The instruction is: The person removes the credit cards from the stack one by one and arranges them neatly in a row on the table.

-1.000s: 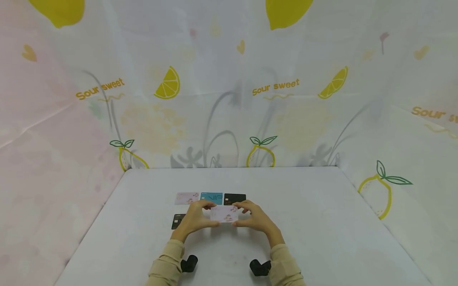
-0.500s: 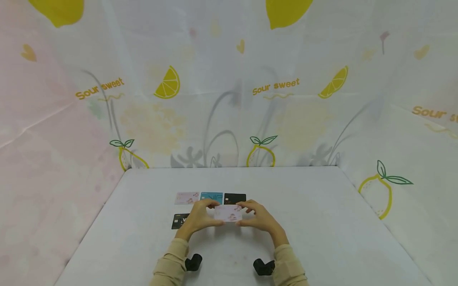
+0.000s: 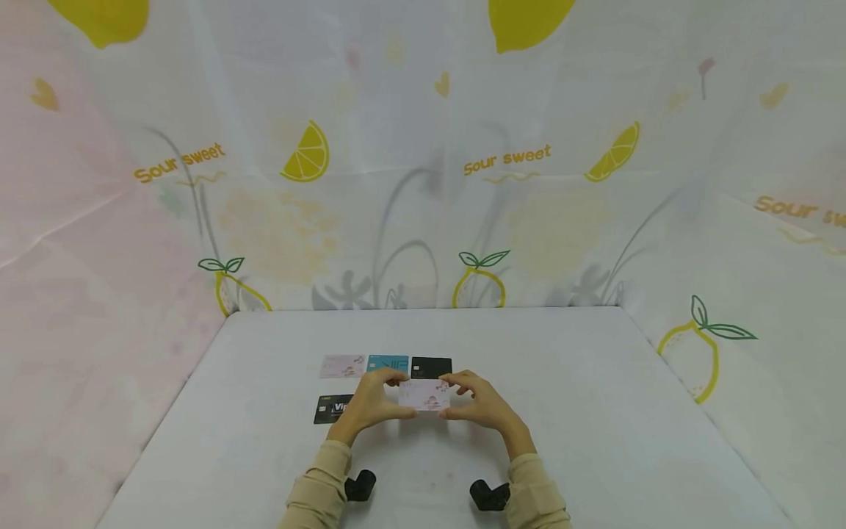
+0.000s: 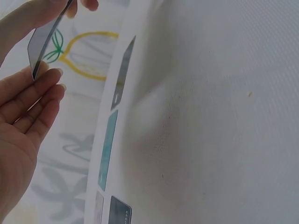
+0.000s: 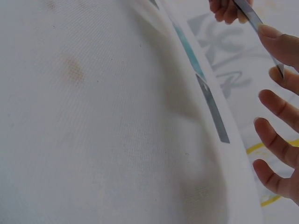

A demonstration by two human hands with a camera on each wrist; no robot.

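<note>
Between both sets of fingertips, pink floral card pinched by left hand and right hand, black card just beyond

Left hand: I see my left hand at the frame's left edge, its fingertips against the lower corner of a card.
Held card: the pale card shows edge-on, raised off the table.
Other hand: fingertips meet the card's top end.
Table: white cloth surface.
Cards lying flat: dark card, teal card, black card, in a row along the far edge.
</note>
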